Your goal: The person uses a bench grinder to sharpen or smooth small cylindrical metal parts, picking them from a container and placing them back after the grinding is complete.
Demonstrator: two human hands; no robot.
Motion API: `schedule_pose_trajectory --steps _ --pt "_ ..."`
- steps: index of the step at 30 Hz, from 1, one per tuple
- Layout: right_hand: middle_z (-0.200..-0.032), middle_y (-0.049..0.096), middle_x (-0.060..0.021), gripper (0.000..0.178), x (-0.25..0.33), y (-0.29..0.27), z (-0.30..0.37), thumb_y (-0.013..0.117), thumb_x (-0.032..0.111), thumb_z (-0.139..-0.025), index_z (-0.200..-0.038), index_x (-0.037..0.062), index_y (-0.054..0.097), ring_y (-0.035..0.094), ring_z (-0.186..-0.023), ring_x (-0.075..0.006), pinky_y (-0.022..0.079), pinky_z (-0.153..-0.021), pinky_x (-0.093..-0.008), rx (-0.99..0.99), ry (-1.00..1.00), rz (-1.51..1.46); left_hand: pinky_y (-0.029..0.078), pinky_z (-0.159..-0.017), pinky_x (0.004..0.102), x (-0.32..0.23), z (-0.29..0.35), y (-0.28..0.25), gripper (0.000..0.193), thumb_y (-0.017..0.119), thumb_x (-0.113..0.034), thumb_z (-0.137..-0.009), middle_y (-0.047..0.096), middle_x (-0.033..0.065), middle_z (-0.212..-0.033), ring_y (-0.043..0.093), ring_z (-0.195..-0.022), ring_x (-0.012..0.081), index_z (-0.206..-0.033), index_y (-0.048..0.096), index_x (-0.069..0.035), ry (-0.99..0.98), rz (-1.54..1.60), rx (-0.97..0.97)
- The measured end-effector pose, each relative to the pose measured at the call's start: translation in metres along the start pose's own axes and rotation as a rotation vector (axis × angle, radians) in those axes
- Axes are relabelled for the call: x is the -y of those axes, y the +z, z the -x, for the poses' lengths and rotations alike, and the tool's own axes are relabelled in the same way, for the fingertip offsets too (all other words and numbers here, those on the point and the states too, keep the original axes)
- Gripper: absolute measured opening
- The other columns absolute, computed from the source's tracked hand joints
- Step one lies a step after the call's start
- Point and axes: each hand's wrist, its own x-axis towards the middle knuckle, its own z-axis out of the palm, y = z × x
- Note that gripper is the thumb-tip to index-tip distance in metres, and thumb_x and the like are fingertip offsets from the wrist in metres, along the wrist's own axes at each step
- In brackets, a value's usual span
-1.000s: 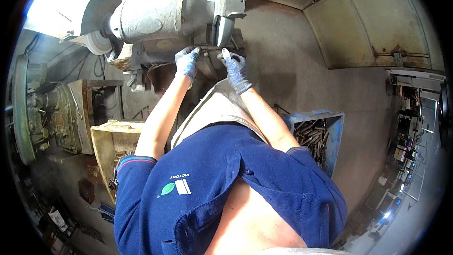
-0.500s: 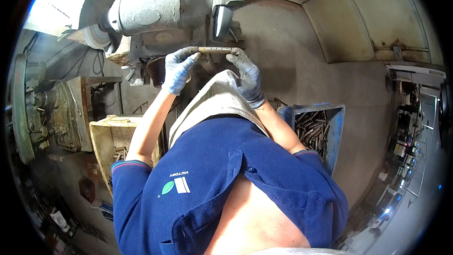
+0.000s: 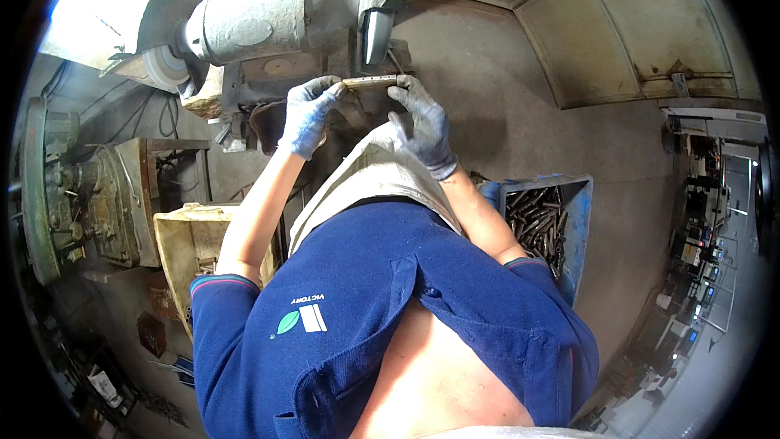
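Note:
My left hand (image 3: 307, 118), in a blue-and-grey work glove, pinches the left end of a slim tan metal bar (image 3: 370, 82) with a row of small dark holes. The gloved right hand (image 3: 426, 126) has its fingertips closed on the bar's right end. Between both hands the bar lies nearly level, its right end slightly higher. Just beyond it stands a grey bench grinder (image 3: 256, 20), whose right wheel (image 3: 377, 36) is close above the bar. The bar and wheel look apart.
A pale wheel (image 3: 165, 67) sits on the grinder's left side. By my right arm is a blue crate (image 3: 578, 223) of dark metal pieces (image 3: 536, 223). A yellowish bin (image 3: 175, 248) stands by my left arm, with a green machine (image 3: 106, 203) farther left.
The bar has tilted a little, its right end rising. My right hand has shifted slightly, with a lower finger now standing farther out. Both hands keep hold of the bar.

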Motion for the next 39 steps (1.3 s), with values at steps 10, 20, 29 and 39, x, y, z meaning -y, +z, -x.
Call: schedule_pose_trajectory --steps 10,20,29,39 --pt "-0.096 0.068 -0.0091 0.018 -0.068 0.002 0.004 0.061 0.012 -0.087 -0.100 0.0014 0.068 0.061 -0.093 -0.0163 0.046 -0.085 -0.0292 0.006 0.395 -0.094 0.052 -0.064 0.0261 0.045 -0.058 0.020 0.012 0.057 -0.006 -0.088 0.066 0.0105 -0.080 0.064 -0.068 0.0170 -0.093 0.063 0.003 -0.096 0.036 -0.092" --pt "-0.083 0.067 -0.0024 0.019 -0.097 0.049 0.002 0.067 0.016 -0.083 -0.096 0.0025 0.069 0.059 -0.077 -0.0087 0.047 -0.070 -0.0246 -0.071 0.555 -0.365 0.050 -0.061 0.0266 0.041 -0.066 -0.006 0.014 0.058 -0.007 -0.086 0.066 0.0082 -0.080 0.061 -0.067 0.0140 -0.093 0.065 0.003 -0.106 -0.066 -0.255" --pt "-0.110 0.057 -0.0203 0.032 -0.085 0.054 0.004 0.051 0.015 -0.092 -0.106 -0.0133 0.056 0.054 -0.107 -0.0319 0.044 -0.098 -0.0468 -0.065 0.665 -0.728 0.048 -0.061 0.0280 0.015 -0.039 -0.003 0.014 0.061 -0.010 -0.077 0.065 0.0058 -0.069 0.058 -0.063 0.0115 -0.081 0.070 -0.001 0.062 -0.308 -0.301" --pt "-0.122 0.052 -0.0225 0.030 -0.013 0.031 0.033 0.056 0.002 -0.083 -0.112 -0.0040 0.059 0.052 -0.112 -0.0344 0.041 -0.096 -0.0382 0.342 -0.084 0.077 0.043 -0.048 0.0259 0.001 0.023 -0.010 0.025 0.069 -0.026 -0.079 0.061 0.0046 -0.059 0.054 -0.051 0.0100 -0.069 0.067 -0.003 -0.067 -0.178 -0.448"
